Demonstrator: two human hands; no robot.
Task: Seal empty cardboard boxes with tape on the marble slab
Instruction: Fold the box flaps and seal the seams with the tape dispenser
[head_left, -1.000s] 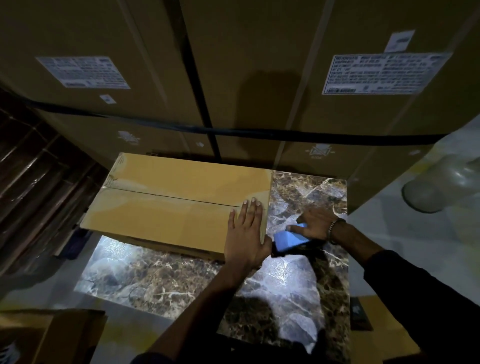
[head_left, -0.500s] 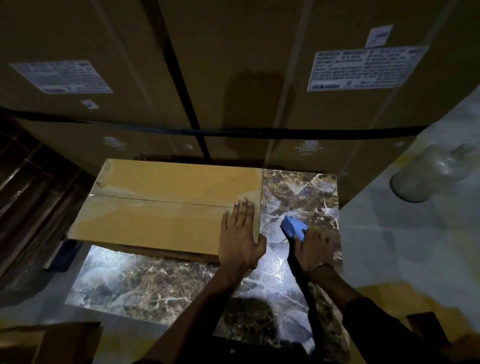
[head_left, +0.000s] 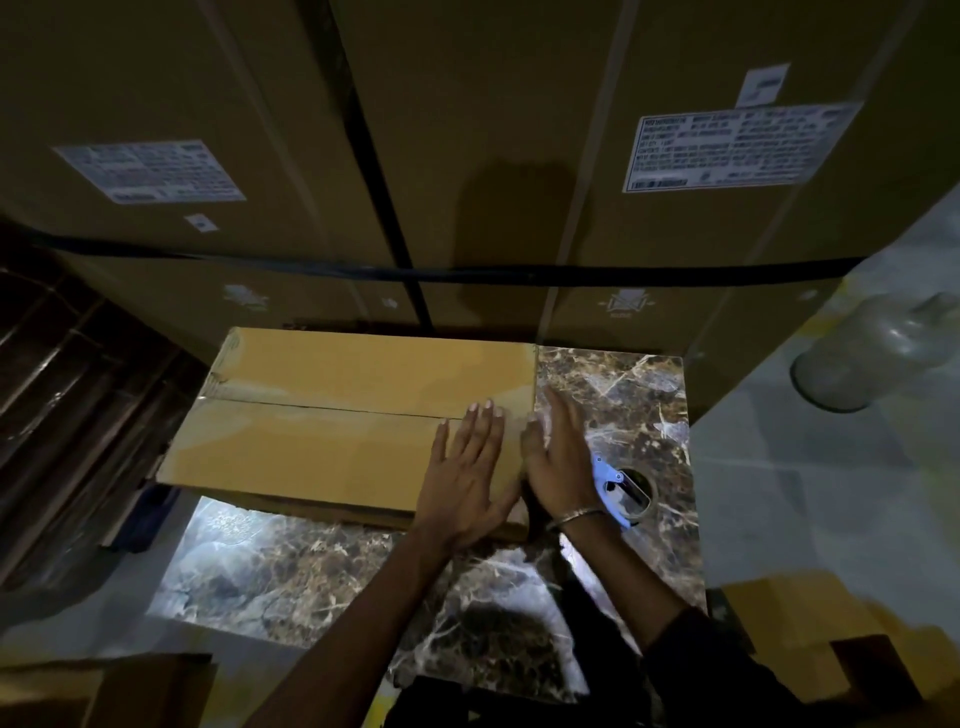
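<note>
Tan cardboard box (head_left: 337, 415) lies flat on marble slab (head_left: 322, 582), flaps closed, centre seam visible, left end crumpled. Left hand (head_left: 470, 478) flat on box top, fingers straight. Right hand (head_left: 558, 462) flat against box's right end, holding nothing. Blue tape dispenser (head_left: 621, 491) on slab beside it.

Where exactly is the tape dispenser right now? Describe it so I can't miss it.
Start at the marble slab in front of the stacked cartons. The cardboard box fills its left part; the tape dispenser lies on bare marble to the right, just beyond the right hand. It is the only pale blue thing there, with a dark roll.
</note>
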